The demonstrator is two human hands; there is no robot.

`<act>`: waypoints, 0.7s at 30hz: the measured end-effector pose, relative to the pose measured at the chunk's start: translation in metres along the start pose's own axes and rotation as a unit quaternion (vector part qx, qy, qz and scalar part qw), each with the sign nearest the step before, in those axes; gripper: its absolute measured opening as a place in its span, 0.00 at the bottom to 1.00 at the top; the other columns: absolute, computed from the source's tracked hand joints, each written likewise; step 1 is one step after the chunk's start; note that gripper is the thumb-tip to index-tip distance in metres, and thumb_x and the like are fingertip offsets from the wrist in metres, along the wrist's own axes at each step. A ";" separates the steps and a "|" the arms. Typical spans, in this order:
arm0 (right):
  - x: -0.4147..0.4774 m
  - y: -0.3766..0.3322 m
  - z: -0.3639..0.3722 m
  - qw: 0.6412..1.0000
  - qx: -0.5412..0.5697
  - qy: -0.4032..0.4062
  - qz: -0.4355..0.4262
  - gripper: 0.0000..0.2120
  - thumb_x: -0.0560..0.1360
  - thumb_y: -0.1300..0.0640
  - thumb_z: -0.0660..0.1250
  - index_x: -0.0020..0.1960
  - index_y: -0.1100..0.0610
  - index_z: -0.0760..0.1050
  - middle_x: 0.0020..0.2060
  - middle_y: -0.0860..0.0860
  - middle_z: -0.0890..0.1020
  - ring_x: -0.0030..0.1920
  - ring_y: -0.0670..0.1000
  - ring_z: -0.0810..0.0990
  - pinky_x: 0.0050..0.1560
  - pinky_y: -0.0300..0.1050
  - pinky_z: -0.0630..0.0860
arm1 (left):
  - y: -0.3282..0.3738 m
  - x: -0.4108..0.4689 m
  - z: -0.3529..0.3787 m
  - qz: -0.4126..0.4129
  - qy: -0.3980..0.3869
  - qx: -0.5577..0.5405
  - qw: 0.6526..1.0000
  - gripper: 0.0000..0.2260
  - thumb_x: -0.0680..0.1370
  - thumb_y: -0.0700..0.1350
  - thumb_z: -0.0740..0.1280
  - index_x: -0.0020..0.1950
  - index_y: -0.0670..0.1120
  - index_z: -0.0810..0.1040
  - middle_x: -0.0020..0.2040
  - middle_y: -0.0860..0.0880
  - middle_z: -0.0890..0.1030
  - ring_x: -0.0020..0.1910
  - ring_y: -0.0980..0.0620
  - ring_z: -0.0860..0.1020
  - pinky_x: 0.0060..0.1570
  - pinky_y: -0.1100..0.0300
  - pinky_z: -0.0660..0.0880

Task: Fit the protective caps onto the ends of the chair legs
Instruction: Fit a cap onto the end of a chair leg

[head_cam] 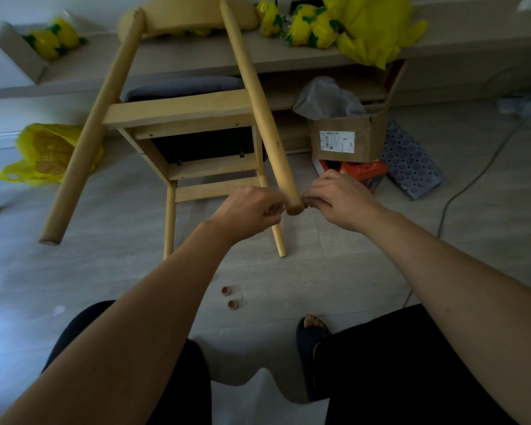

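Here, mid-frame, the left hand (252,207) and right hand (334,197) pinch a cap (295,208) onto the chair leg (258,96). It looks soft and stretchy — best gripped at its rim.

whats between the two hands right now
In the head view, the capped end of a chair leg sits between the left hand and right hand, both pinching the cap there.
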State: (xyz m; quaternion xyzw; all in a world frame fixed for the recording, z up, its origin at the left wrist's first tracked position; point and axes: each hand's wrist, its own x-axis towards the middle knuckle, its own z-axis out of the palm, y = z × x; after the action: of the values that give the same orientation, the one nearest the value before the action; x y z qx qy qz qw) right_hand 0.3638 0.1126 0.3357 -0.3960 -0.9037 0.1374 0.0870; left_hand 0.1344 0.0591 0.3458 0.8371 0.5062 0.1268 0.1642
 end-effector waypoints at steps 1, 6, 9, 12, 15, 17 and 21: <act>0.001 0.000 0.001 1.000 0.002 -0.008 0.003 0.09 0.82 0.52 0.64 0.54 0.48 0.84 0.50 0.43 0.84 0.56 0.49 0.74 0.51 0.47 0.70 | -0.001 0.000 0.000 -0.004 -0.004 0.000 1.000 0.06 0.80 0.43 0.67 0.43 0.45 0.78 0.38 0.50 0.79 0.37 0.50 0.77 0.43 0.49 0.78; 0.002 -0.001 0.001 1.000 -0.012 -0.010 -0.002 0.09 0.82 0.53 0.64 0.55 0.48 0.83 0.51 0.43 0.84 0.56 0.50 0.75 0.56 0.50 0.71 | -0.006 -0.001 0.003 -0.021 -0.008 0.019 1.000 0.06 0.80 0.44 0.66 0.44 0.46 0.78 0.39 0.50 0.79 0.38 0.50 0.77 0.40 0.52 0.77; 0.003 -0.003 0.004 0.999 -0.030 0.008 -0.008 0.08 0.82 0.54 0.65 0.55 0.49 0.83 0.50 0.44 0.84 0.56 0.51 0.75 0.56 0.49 0.68 | -0.001 0.004 0.007 -0.016 0.002 0.059 0.998 0.08 0.80 0.44 0.66 0.42 0.51 0.72 0.39 0.53 0.76 0.37 0.52 0.74 0.35 0.59 0.70; 0.002 -0.006 0.009 0.999 -0.029 0.027 0.001 0.08 0.81 0.55 0.65 0.54 0.49 0.83 0.47 0.46 0.83 0.53 0.53 0.76 0.50 0.45 0.64 | 0.000 0.006 0.010 -0.012 0.020 0.074 0.997 0.09 0.80 0.44 0.65 0.44 0.54 0.69 0.39 0.54 0.73 0.37 0.53 0.72 0.33 0.61 0.65; 0.002 -0.007 0.012 0.998 -0.039 0.051 -0.003 0.07 0.80 0.56 0.66 0.55 0.51 0.83 0.46 0.47 0.83 0.50 0.52 0.75 0.46 0.45 0.62 | 0.000 0.003 0.011 0.007 0.057 0.082 0.995 0.03 0.81 0.43 0.66 0.49 0.49 0.78 0.40 0.54 0.72 0.37 0.53 0.72 0.33 0.60 0.66; 0.001 -0.008 0.013 0.996 -0.058 0.062 -0.016 0.07 0.79 0.58 0.69 0.55 0.53 0.83 0.46 0.50 0.84 0.49 0.54 0.76 0.44 0.45 0.64 | 0.000 0.002 0.012 0.025 0.073 0.096 0.992 0.04 0.81 0.43 0.66 0.52 0.47 0.80 0.41 0.51 0.76 0.38 0.52 0.73 0.34 0.58 0.69; -0.001 -0.015 0.020 0.998 -0.028 0.053 0.007 0.07 0.80 0.62 0.67 0.56 0.58 0.81 0.47 0.54 0.82 0.49 0.55 0.79 0.41 0.45 0.68 | -0.001 0.000 0.017 0.046 0.095 0.101 0.989 0.03 0.80 0.42 0.67 0.50 0.44 0.80 0.42 0.47 0.79 0.38 0.49 0.77 0.36 0.57 0.74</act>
State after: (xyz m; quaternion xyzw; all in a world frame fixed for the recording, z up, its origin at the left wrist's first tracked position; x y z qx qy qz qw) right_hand 0.3491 0.0988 0.3218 -0.4111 -0.8987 0.0915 0.1226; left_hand 0.1401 0.0574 0.3295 0.8559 0.4908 0.1610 0.0239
